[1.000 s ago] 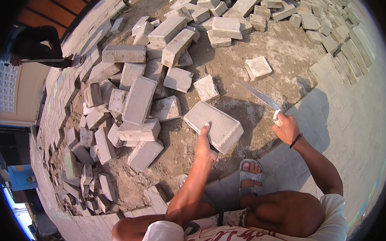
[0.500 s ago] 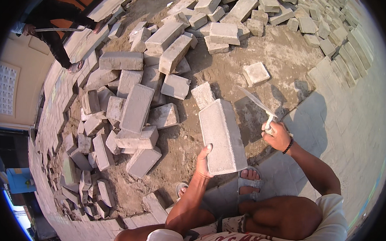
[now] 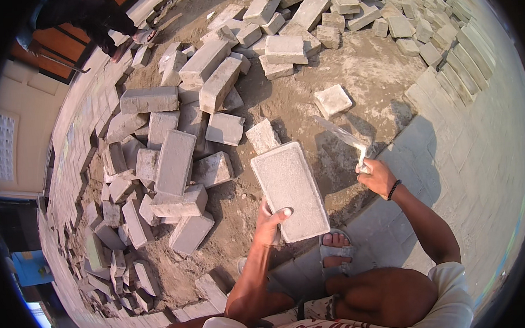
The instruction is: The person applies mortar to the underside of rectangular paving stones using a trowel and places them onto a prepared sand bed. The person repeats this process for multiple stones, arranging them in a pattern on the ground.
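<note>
My left hand (image 3: 271,223) grips a grey paving brick (image 3: 291,189) by its lower left edge, the thumb lying on its broad face and the fingers hidden behind. The brick is raised in front of me, its broad face turned up toward the camera. In my right hand (image 3: 377,178) is a trowel (image 3: 346,136), its fist wrapped round the handle and its blade pointing up and to the left, clear of the brick. Sandy ground (image 3: 339,178) lies below both hands. Beyond the held brick rests a rough, pale half brick (image 3: 263,136).
Loose paving bricks (image 3: 174,163) are heaped at the left, with a further pile (image 3: 311,15) at the far side. A single block (image 3: 333,101) sits on the sand. Laid paving (image 3: 450,173) runs along the right. At the upper left a person (image 3: 95,25) holds a thin rod.
My left hand has turned the brick so its broad face shows more fully and its side less. The trowel has tilted slightly. The person at upper left has stepped away.
</note>
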Demonstrator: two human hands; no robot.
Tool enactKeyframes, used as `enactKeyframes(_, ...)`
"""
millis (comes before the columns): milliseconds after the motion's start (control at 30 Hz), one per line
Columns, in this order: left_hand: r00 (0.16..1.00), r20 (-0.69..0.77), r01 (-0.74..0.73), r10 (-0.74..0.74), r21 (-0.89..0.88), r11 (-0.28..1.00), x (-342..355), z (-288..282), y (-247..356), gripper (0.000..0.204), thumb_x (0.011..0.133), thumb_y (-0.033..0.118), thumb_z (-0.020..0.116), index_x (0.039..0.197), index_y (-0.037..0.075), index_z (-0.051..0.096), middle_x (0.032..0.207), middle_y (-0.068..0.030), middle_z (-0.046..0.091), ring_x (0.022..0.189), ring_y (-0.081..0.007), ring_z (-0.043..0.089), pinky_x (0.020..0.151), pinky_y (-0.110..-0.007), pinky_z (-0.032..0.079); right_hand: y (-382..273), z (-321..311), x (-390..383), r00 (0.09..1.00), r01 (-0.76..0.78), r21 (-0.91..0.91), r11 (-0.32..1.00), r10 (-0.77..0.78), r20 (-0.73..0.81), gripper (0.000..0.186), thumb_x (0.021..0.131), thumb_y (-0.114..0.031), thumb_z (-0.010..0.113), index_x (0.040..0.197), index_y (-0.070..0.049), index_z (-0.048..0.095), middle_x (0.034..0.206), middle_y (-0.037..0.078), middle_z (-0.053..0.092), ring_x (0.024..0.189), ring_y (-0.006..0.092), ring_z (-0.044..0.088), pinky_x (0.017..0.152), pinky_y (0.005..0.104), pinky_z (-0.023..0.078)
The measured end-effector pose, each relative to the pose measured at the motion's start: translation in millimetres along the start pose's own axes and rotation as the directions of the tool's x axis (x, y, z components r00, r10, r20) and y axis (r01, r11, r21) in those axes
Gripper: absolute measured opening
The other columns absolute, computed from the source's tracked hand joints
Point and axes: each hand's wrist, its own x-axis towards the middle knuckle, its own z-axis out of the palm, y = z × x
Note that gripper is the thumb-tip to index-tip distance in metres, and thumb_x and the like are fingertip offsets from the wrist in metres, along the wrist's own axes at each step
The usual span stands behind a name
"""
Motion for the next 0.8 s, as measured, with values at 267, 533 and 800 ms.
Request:
enactKeyframes(267, 0.819, 0.464, -0.456, 0.337, 0.883, -0.107, 12, -2, 25, 0.073, 0.054, 0.018, 0.084, 0.120, 0.006, 0.055, 0.109, -0.0105, 0.057, 0.096, -0.0324, 0.051, 0.086, -0.045, 0.038, 13, -7, -29, 0.973, -0.227, 0.353, 0.908, 0.192, 0.131, 0.016, 0.082, -0.009, 0.061, 0.098, -0.004, 0.060, 0.065, 0.001, 0.054, 0.055, 0.0089, 0.051, 0.052, 0.0295, 0.042)
enactKeyframes(533, 0.760, 0.617, -0.591, 0.204, 0.786, -0.180, 4, -7, 6, 0.078, 0.052, 0.013, 0.081, 0.125, 0.009, 0.054, 0.115, -0.0117, 0.052, 0.102, -0.0325, 0.047, 0.088, -0.047, 0.036, -18, -63, -26, 0.904, 0.290, -0.370, 0.883, -0.126, 0.408, 0.029, 0.060, -0.022, 0.067, 0.080, -0.002, 0.064, 0.070, 0.022, 0.060, 0.073, 0.0405, 0.060, 0.067, 0.0470, 0.047)
enactKeyframes(800, 0.768, 0.614, -0.601, 0.180, 0.789, -0.126, -7, 1, 18, 0.080, 0.052, 0.011, 0.081, 0.127, 0.009, 0.054, 0.116, -0.0135, 0.050, 0.102, -0.0334, 0.046, 0.089, -0.047, 0.035, 7, -63, -24, 0.907, 0.325, -0.560, 0.762, -0.084, 0.412, 0.025, 0.064, -0.025, 0.067, 0.078, -0.004, 0.064, 0.072, 0.017, 0.063, 0.076, 0.0371, 0.064, 0.068, 0.0465, 0.050)
